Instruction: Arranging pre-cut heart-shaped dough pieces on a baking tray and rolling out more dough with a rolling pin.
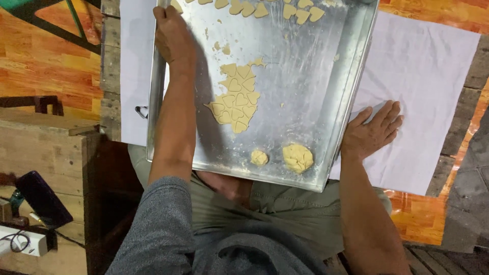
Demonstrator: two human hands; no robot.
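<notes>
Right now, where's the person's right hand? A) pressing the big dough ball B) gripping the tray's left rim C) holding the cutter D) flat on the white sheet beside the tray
D: the right hand lies spread, palm down, on the white sheet just outside the metal tray.

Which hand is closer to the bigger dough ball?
Right. The right hand lies flat on the white cloth just beside the bigger dough ball; the left hand grips the tray's far left edge.

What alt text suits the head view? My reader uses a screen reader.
A metal baking tray holds a dough sheet stamped with hearts and two dough lumps; the left hand grips its edge, the right hand rests on white paper.
</notes>
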